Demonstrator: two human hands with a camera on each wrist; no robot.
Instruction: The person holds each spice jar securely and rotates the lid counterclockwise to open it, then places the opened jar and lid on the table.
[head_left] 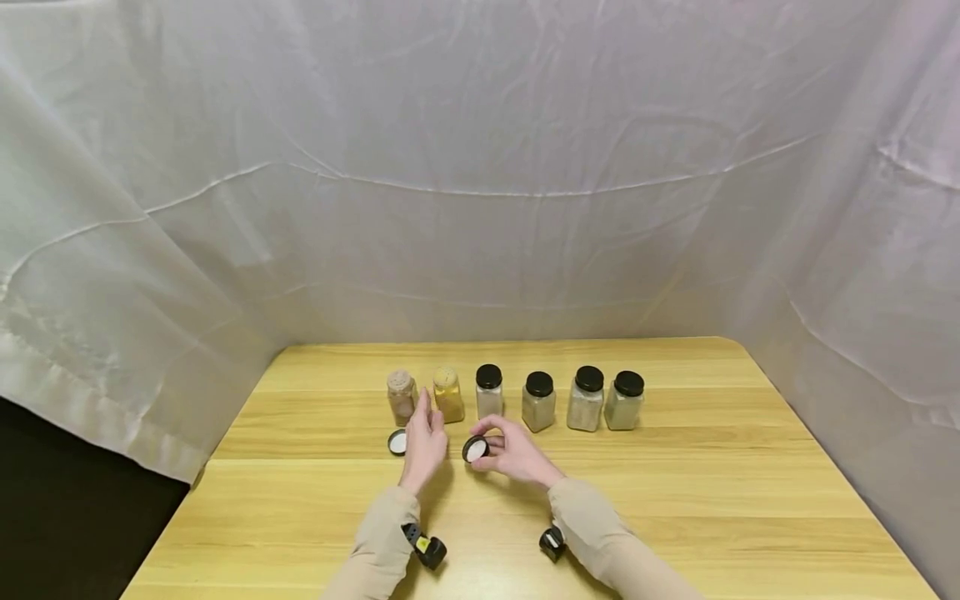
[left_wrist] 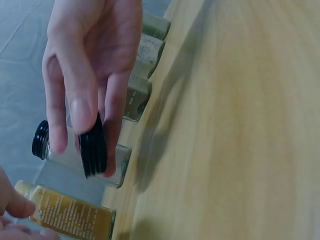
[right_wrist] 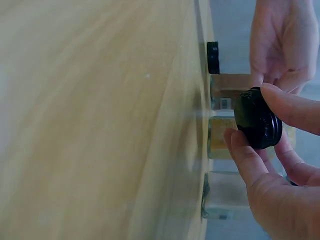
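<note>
My right hand (head_left: 517, 454) pinches a black jar lid (head_left: 476, 449) between thumb and fingers, above the tabletop, its white inside showing in the head view. In the right wrist view the same lid (right_wrist: 257, 118) is seen from the side. My left hand (head_left: 426, 446) is beside the brown spice jar (head_left: 402, 400) and the yellow spice jar (head_left: 448, 397), with its index finger extended. Whether it touches either jar I cannot tell. Both of these jars have no black lid on top. A second black lid (head_left: 397, 442) lies white side up left of that hand.
A black-lidded jar (head_left: 490, 390) stands right of the yellow one. Farther right are more black-lidded jars (head_left: 538, 402), (head_left: 585, 400) and a last jar (head_left: 624, 402). All stand on a wooden table (head_left: 750, 500) with pale cloth (head_left: 480, 250) hanging behind.
</note>
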